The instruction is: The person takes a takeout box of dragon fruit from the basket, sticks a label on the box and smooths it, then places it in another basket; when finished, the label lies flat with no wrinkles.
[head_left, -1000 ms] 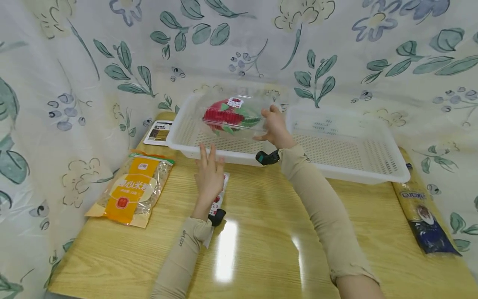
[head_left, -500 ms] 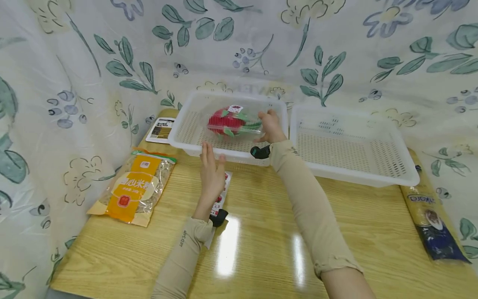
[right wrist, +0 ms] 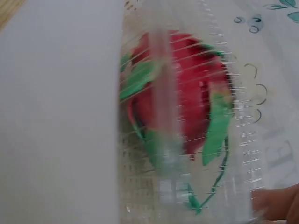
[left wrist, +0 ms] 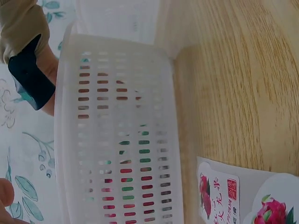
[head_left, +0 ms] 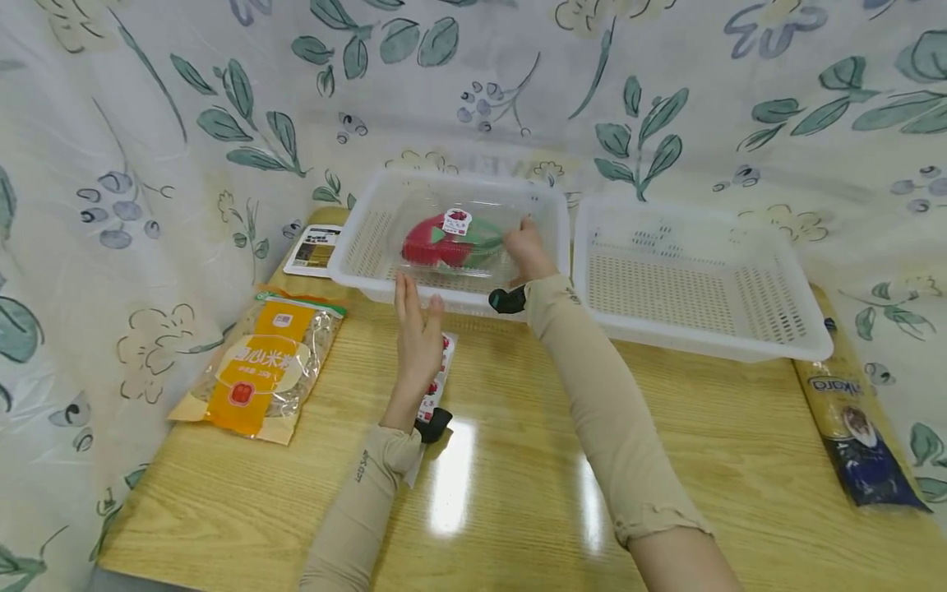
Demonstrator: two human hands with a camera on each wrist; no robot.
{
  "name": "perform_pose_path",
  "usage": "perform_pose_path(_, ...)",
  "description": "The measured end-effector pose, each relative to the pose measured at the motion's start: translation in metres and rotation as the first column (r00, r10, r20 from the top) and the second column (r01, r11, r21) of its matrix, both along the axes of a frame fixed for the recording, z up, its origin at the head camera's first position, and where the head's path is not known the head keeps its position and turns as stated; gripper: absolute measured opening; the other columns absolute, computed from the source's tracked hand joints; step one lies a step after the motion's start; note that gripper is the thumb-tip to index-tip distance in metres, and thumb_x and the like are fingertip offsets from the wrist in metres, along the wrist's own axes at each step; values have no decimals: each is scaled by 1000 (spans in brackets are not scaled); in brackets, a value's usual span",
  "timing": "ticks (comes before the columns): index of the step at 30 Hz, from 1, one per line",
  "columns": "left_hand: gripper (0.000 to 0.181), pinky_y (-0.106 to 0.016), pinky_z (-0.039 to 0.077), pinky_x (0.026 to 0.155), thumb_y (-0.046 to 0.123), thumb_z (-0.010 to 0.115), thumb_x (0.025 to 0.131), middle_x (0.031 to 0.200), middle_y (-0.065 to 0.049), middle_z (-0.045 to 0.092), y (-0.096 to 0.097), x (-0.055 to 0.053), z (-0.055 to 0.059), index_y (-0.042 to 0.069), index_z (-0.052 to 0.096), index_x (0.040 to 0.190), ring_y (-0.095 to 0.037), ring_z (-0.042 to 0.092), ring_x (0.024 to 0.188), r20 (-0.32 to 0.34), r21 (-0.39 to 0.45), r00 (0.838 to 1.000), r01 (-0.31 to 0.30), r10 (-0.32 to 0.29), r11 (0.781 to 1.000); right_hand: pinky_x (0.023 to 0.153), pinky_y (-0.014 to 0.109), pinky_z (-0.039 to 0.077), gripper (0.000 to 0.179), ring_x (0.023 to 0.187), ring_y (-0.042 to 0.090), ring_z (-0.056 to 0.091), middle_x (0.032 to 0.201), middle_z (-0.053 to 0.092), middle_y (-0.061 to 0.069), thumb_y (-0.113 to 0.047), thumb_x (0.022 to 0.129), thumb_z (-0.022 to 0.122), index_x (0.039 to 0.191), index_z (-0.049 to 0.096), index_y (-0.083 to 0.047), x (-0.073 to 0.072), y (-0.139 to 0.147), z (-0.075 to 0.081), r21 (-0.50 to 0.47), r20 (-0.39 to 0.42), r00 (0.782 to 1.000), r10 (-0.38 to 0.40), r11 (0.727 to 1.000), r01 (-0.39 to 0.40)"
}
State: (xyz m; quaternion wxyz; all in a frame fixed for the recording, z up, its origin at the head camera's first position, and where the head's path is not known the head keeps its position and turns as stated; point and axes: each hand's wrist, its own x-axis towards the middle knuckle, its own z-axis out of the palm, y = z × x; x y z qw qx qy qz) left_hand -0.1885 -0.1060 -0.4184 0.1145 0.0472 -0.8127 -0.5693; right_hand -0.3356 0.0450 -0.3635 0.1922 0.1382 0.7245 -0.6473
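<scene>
In the head view, a clear plastic box point(head_left: 481, 210) with a white label lies inside the left white basket point(head_left: 371, 285). Through its lid shows a dragon fruit point(head_left: 423, 244), red with green leaf tips; the right wrist view has the fruit point(right wrist: 191, 102) up close. My right hand point(head_left: 529, 250) grips the right end of the box, its thumb mostly hidden. Straight fingers of my left hand point(head_left: 419, 344) reach the front rim of this basket. Partly under the left wrist is a strip of dragon fruit stickers point(head_left: 442, 370), also visible in the left wrist view.
A second white basket point(head_left: 710, 337) stands right of the first. At left lie an orange bag point(head_left: 262, 370) of dry food and a white-and-black packet point(head_left: 314, 250). A gold-and-blue packet point(head_left: 851, 427) is along the right edge. A floral curtain point(head_left: 473, 90) hangs behind.
My right hand has lowered the clear box with the dragon fruit into the left basket, shifting slightly left. The left hand stays at the basket's front rim.
</scene>
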Motion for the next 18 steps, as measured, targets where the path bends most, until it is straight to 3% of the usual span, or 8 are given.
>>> perform_pose_path(4, 69, -55, 23, 118, 42, 30, 105, 165, -5, -6, -1, -1, -1, 1, 5, 155, -32, 12, 150, 16, -1, 1000, 3, -3, 1000, 101, 55, 45, 64, 145, 30, 26, 165, 4, 0, -7, 101, 27, 157, 3, -24, -2, 3, -2, 138, 2, 998, 63, 988, -63)
perform_pose_path(6, 69, -53, 17, 120, 40, 33, 105, 165, -7, -7, -3, -3, 0, 0, 5, 155, -31, 7, 151, 33, -4, 999, 24, -24, 1000, 82, 38, 50, 63, 118, 28, 49, 165, 5, 3, -4, 100, 24, 158, 4, -19, -5, 4, -4, 235, -21, 995, 98, 968, -90)
perform_pose_path(7, 70, -53, 16, 121, 38, 34, 105, 165, -7, -8, -4, -4, 1, 0, 5, 154, -32, 6, 151, 45, -9, 998, 42, -42, 999, 72, 32, 46, 63, 102, 25, 50, 165, 6, 4, -4, 99, 24, 158, 4, -17, -7, 4, -5, 282, -29, 993, 116, 954, -104)
perform_pose_path(9, 70, -51, 10, 122, 34, 38, 104, 165, -9, -8, -8, -8, 3, -1, 4, 154, -31, 0, 151, 77, -25, 994, 77, -75, 997, 63, 32, 34, 61, 90, 22, 41, 165, 8, 7, -6, 100, 24, 157, 6, -13, -9, 6, -4, 377, -39, 987, 153, 917, -128)
perform_pose_path(11, 72, -51, 8, 122, 31, 41, 103, 164, -11, -8, -14, -10, 7, -2, 4, 154, -33, -1, 151, 124, -53, 985, 124, -116, 991, 66, 30, 40, 58, 96, 24, 45, 164, 10, 9, -11, 101, 24, 157, 7, -9, -10, 7, -2, 471, -25, 978, 205, 866, -169)
perform_pose_path(13, 72, -52, 9, 122, 30, 42, 103, 163, -16, -7, -22, -12, 13, -5, 4, 153, -36, 0, 151, 175, -96, 972, 176, -157, 980, 78, 37, 48, 57, 118, 28, 45, 164, 14, 10, -16, 103, 25, 156, 9, -8, -9, 10, 6, 520, -23, 968, 251, 830, -203)
perform_pose_path(15, 72, -54, 10, 121, 32, 42, 103, 163, -19, -5, -30, -15, 21, -7, 6, 152, -39, 2, 150, 234, -138, 953, 226, -190, 964, 84, 45, 50, 54, 110, 30, 51, 161, 24, 10, -22, 104, 28, 156, 17, -8, -6, 15, 15, 569, -63, 950, 305, 793, -217)
perform_pose_path(18, 69, -56, 14, 120, 34, 41, 103, 162, -22, 4, -38, -16, 36, -6, 13, 152, -41, 8, 149, 284, -202, 934, 278, -215, 939, 96, 45, 49, 49, 111, 29, 56, 156, 36, 9, -27, 106, 30, 153, 30, -12, 6, 29, 31, 591, -175, 904, 391, 776, -221)
